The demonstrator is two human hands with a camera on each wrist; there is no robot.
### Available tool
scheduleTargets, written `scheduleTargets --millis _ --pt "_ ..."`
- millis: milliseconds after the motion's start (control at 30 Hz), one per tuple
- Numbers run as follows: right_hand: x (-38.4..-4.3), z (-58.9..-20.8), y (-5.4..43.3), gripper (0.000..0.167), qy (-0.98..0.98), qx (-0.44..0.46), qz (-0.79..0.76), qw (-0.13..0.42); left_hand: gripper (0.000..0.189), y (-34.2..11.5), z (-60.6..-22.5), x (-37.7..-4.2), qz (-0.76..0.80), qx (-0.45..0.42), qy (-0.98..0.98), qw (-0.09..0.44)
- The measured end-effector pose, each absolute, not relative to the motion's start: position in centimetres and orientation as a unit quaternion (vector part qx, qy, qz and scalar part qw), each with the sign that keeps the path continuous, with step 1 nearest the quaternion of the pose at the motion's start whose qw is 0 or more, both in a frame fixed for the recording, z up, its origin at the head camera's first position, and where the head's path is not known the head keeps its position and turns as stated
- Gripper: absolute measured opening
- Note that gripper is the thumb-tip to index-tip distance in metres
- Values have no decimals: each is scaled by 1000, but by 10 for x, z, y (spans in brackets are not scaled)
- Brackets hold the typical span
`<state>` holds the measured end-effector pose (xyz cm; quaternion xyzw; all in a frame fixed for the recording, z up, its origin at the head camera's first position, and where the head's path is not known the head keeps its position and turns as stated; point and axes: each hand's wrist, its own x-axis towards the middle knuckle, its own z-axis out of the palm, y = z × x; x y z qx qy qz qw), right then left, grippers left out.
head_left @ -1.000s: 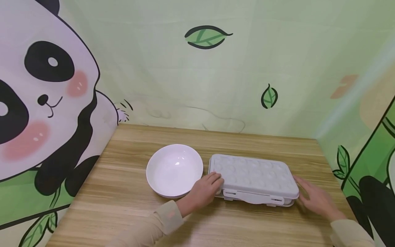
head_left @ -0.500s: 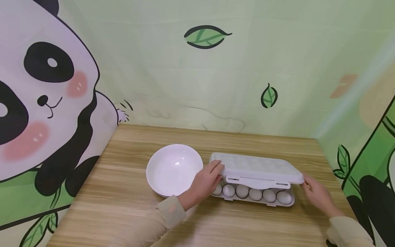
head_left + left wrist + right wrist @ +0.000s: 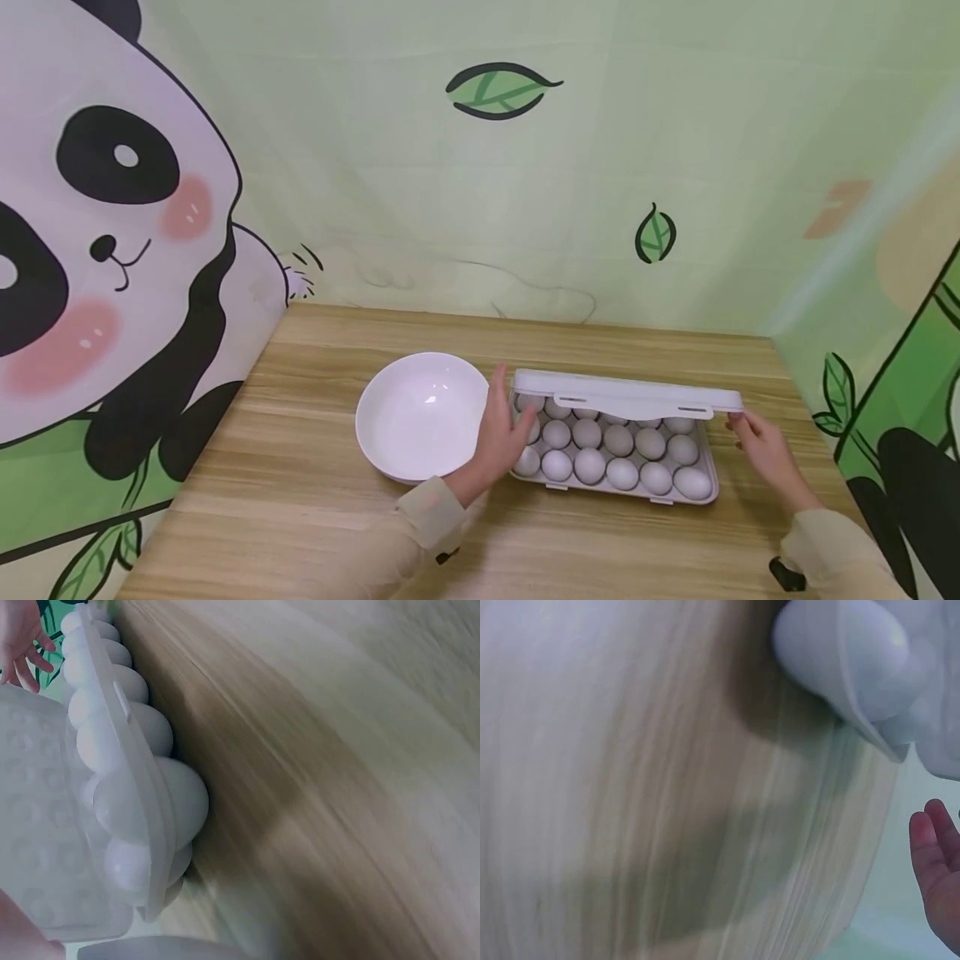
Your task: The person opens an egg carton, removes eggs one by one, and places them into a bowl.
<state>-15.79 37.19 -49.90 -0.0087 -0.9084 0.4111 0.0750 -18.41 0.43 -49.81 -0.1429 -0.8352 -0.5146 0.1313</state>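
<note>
Apparently the right hand [image 3: 765,450], loose-fingered, props the white plastic egg-carton lid [image 3: 630,394] near the brown wooden table's [image 3: 285,467] right edge — the left hand [image 3: 497,433], straight-fingered, grips nothing.

On the table [image 3: 300,433] before me, the bowl [image 3: 423,417] sits to the left and the egg tray [image 3: 607,492] just to its right. The eggs [image 3: 589,465] lie in the tray in three rows, near to far. The lid [image 3: 630,398] tilts up along the tray's far side, partly in front of the far row as I look. My left hand [image 3: 497,433] is between bowl and tray; my right hand [image 3: 765,454] is at the lid's right end. The wall cloth [image 3: 375,150] hangs beyond the table's far edge.
</note>
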Motion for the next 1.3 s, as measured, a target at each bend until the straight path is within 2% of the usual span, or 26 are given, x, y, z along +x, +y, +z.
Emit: scheduleTargets --millis 67,167,367,567,867,1033,1300 --pt "-162 -501 373 52 -897 -17 437 63 65 6 -500 -187 -539 -128 -826 100" --pt "-170 -507 377 51 -878 -37 472 64 63 9 -501 -192 -565 -109 -816 60" --pt "-173 -494 371 61 -869 -26 493 43 63 12 -502 -203 -582 -73 -810 16" --pt "-177 -482 361 60 -855 -52 514 53 66 15 -500 -212 -578 -48 -815 2" --pt "-190 -487 358 61 -802 -91 587 62 71 20 -496 -225 -568 -32 -823 1" --pt "-195 -482 356 71 -791 -102 602 25 72 22 -498 -233 -578 -17 -816 -15" --pt "-204 -486 353 71 -778 -109 619 -6 73 27 -499 -244 -598 1 -801 -23"
